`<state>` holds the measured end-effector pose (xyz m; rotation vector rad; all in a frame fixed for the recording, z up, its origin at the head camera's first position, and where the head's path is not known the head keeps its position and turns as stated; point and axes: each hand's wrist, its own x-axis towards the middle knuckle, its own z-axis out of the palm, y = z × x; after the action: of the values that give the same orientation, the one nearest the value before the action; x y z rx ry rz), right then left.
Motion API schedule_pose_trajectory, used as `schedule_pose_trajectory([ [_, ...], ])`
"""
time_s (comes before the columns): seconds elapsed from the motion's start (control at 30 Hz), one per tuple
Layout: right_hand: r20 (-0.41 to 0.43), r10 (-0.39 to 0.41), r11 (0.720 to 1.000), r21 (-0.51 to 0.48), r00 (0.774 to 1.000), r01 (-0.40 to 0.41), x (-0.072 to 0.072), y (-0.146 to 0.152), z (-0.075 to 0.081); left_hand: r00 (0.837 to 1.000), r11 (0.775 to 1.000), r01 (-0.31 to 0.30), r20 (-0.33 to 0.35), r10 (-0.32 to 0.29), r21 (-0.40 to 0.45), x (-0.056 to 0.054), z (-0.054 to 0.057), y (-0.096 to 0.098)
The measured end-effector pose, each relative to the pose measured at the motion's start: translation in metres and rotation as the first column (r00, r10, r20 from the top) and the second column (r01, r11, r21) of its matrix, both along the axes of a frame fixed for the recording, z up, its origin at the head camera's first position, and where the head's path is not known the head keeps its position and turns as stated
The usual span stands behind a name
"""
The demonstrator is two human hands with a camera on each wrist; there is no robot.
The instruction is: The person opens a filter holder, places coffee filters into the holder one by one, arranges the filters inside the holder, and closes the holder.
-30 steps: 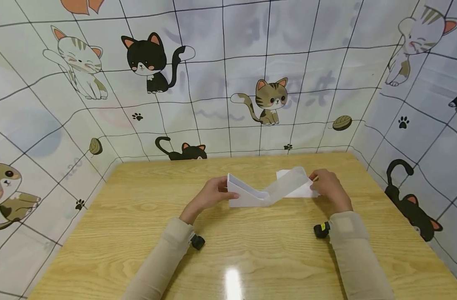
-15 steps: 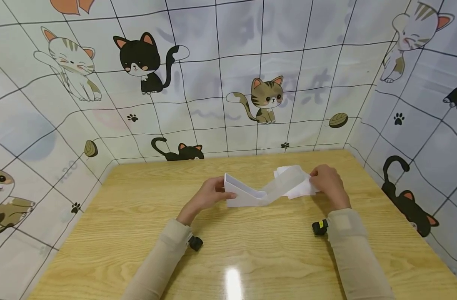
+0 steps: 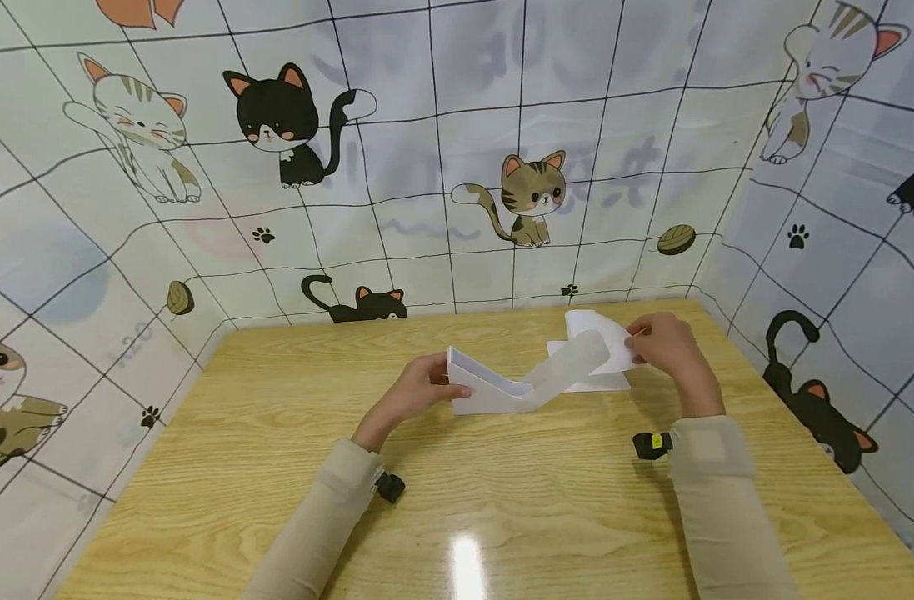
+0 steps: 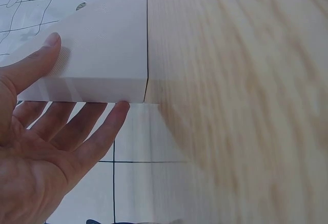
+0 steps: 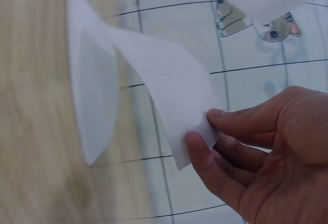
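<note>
Head view has the right hand (image 3: 662,343) as the close one here: thumb and fingers pinching the edge of a white sheet (image 3: 617,350), and the rest of it runs off to the left of that pinch, toward the other hand. Right wrist view shows it curling, so I can't really call a long axis. A cloudy see-through strip (image 3: 565,371) covers part of it, slanting up toward the pinch from the low end of a white box (image 3: 486,400). Left hand (image 3: 415,390) grips that box's tall end, thumb on the near side, box stretching lengthwise to the right of the grip. Another white sheet (image 3: 605,383) lies on the table (image 3: 457,483), below and left of the pinch.
</note>
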<state>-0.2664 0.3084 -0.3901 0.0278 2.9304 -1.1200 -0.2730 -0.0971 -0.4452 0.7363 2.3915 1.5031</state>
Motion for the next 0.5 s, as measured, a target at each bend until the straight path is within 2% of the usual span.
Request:
schedule_pose_trajectory([
  [0.2,-0.081,-0.038,0.999,-0.005,0.996,0.038,0.005,-0.006,0.017,1.0,1.0,0.004,-0.004,-0.004,0.006,-0.001,-0.001,0.0],
  [0.5,-0.173,-0.079,0.997,-0.017,0.982,0.077,0.012,-0.014,0.026,1.0,1.0,0.007,0.003,-0.007,0.011,0.0,0.0,0.001],
])
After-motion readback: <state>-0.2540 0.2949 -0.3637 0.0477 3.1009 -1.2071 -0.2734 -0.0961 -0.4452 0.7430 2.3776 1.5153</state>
